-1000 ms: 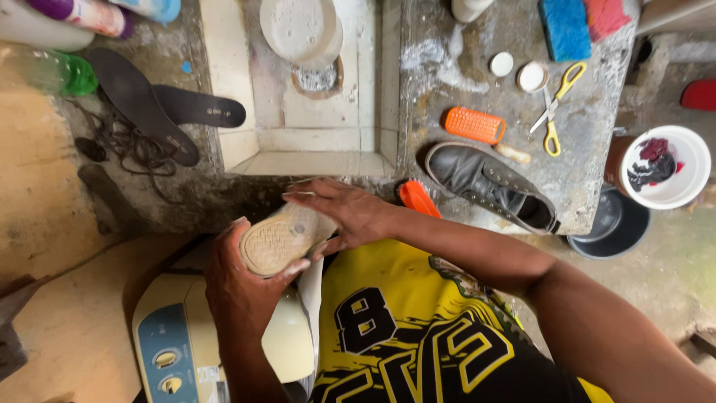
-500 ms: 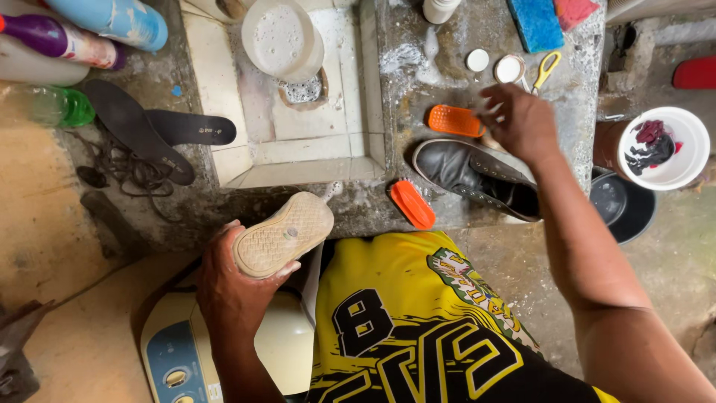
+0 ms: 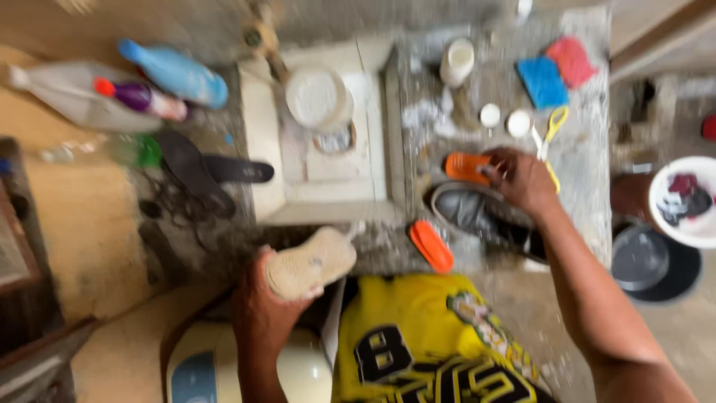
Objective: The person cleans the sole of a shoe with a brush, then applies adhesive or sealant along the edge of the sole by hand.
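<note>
The left hand grips a shoe by its heel end, fingers wrapped around it, sole up and tilted toward the camera. The shoe is held in the air just in front of the sink, above a cream appliance at the lower edge of the view.

The right hand is stretched out over the counter. Its fingers are curled and touch the right end of an orange brush; blur makes it impossible to tell whether the grasp is closed. The brush lies flat on the counter, just beyond a grey shoe that rests on its side between the brush and the person.

Items around the right hand:
- Yellow scissors, just right of the fingers.
- Two white caps, beyond the brush.
- A blue sponge and a red sponge, at the far edge.
- A white cup, left of the sponges.
- A second orange brush, at the near counter edge, between the two shoes.

A white bowl sits in the sink. Left of the sink lie two dark insoles and several bottles. A white tub with cloths stands at the right.
</note>
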